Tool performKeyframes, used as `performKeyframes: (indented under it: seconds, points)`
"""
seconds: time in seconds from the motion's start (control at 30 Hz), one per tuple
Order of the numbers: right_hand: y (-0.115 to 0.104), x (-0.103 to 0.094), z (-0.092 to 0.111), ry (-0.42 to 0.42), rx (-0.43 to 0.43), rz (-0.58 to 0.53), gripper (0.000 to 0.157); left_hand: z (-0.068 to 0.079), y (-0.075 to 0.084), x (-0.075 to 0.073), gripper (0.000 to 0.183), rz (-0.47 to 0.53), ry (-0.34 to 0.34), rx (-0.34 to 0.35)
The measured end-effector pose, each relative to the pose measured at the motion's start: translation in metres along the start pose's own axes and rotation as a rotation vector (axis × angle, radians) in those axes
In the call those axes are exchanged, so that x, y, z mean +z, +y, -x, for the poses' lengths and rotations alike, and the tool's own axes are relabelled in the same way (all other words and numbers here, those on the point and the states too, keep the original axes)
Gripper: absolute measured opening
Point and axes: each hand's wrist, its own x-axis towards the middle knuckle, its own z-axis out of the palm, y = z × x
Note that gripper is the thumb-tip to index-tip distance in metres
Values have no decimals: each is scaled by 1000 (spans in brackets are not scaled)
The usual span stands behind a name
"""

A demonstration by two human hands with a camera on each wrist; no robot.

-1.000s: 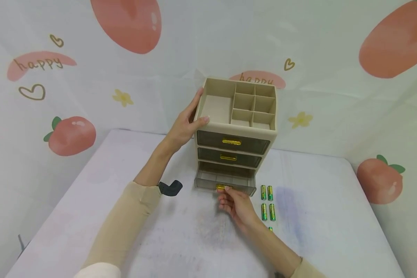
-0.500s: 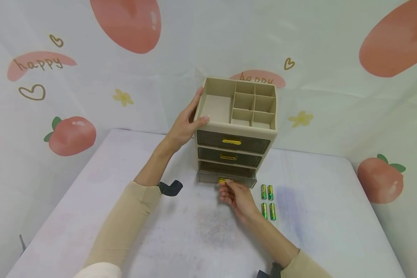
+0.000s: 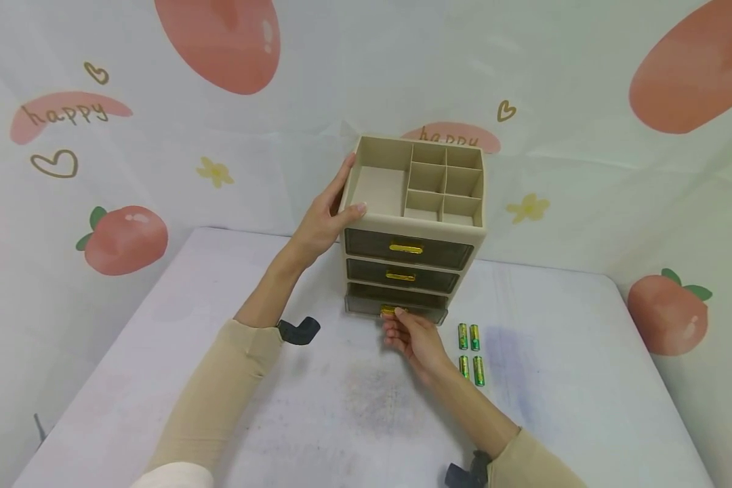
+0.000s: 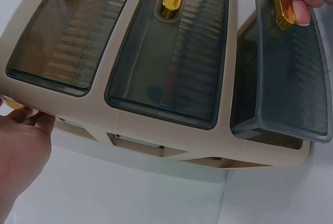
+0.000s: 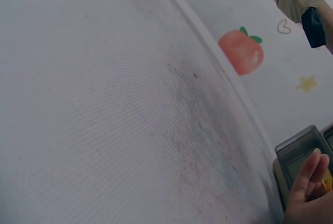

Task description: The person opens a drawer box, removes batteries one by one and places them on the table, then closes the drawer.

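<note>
A beige drawer organizer (image 3: 415, 224) with smoky clear drawers and gold handles stands on the table. My left hand (image 3: 320, 227) holds its upper left side, thumb over the top rim and fingers along the side wall. Its bottom drawer (image 3: 366, 306) sticks out a little, while the two drawers above are closed. My right hand (image 3: 417, 342) pinches the bottom drawer's gold handle (image 4: 284, 10) between thumb and fingers, as the left wrist view shows. In the right wrist view, the right hand (image 5: 310, 187) is partly cut off at the lower corner.
Several green and gold batteries (image 3: 478, 371) lie in pairs on the white tabletop (image 3: 341, 420), right of the organizer and close to my right forearm. Behind stands a white cloth backdrop (image 3: 280, 169) with fruit prints. The organizer's top tray (image 3: 381, 193) is divided into compartments.
The bottom drawer has slid inward, away from me, with my right hand moving along on its handle. My left hand has stayed on the organizer's side.
</note>
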Motion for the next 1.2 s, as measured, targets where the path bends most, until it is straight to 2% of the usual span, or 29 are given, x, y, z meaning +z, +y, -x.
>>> performKeyframes:
  seconds: [0.43,1.2]
  points:
    - [-4,2,-6,4,-12,-5,39,0,-1,0,77,5,-2,-1]
    - [-8,0,-14,-45,-27,26,42,0,0,0,77,18,-12,7]
